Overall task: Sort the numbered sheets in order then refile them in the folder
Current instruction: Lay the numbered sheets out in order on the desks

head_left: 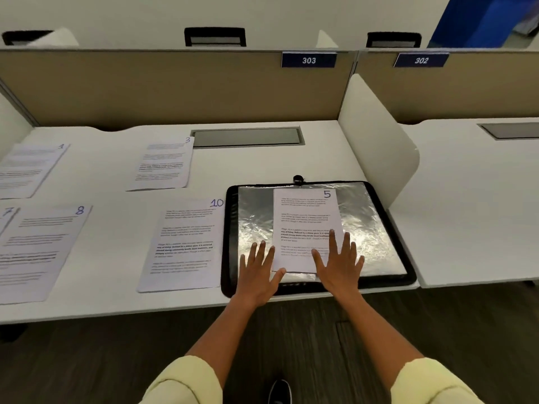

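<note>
A black-edged folder (376,225) with a silvery inside lies open on the desk at the right. Sheet 5 (304,217) lies on top of it. My left hand (258,271) lies flat with spread fingers at the sheet's lower left corner, thumb touching its edge. My right hand (339,262) presses flat on the sheet's lower right part. Sheet 10 (185,246) lies just left of the folder. Sheet 3 (163,164) is behind it. Sheet 1 (26,169), sheet 8 (38,252) and sheet 7 (7,214) lie at the far left.
A white desk (116,199) has a grey cable hatch (246,137) at the back and a beige partition behind it. A white divider (376,141) separates it from the neighbouring desk (472,205) on the right. Dark floor lies below the front edge.
</note>
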`<move>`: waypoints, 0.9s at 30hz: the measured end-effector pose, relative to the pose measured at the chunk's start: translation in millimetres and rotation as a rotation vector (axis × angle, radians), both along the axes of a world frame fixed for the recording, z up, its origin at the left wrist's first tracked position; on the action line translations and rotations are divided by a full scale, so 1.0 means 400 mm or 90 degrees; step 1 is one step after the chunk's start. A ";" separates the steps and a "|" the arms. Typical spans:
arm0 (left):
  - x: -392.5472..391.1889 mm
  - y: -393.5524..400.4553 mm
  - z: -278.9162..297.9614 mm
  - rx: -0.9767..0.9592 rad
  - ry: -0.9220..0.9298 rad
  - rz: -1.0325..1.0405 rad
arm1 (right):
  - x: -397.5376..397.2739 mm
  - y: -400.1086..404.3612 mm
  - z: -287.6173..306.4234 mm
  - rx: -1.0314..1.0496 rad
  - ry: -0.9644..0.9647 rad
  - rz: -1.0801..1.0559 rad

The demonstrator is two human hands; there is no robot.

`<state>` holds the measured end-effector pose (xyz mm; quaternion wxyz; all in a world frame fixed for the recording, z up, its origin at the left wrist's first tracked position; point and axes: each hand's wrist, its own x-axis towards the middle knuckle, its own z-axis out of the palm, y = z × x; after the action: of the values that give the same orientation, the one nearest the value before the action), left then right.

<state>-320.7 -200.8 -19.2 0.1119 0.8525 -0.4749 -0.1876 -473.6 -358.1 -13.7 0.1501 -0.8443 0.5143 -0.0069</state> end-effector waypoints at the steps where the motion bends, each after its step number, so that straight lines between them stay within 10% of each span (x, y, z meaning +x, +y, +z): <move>1: -0.009 -0.009 -0.002 0.009 0.009 0.000 | -0.010 -0.012 -0.002 0.010 -0.012 -0.010; 27: 0.015 -0.157 0.007 -0.162 0.035 0.072 | -0.082 -0.171 0.000 0.109 -0.456 -0.258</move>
<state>-314.6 -263.5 -16.4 0.2428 0.8514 -0.4425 -0.1427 -506.3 -426.7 -13.7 0.3850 -0.6549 0.5837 -0.2868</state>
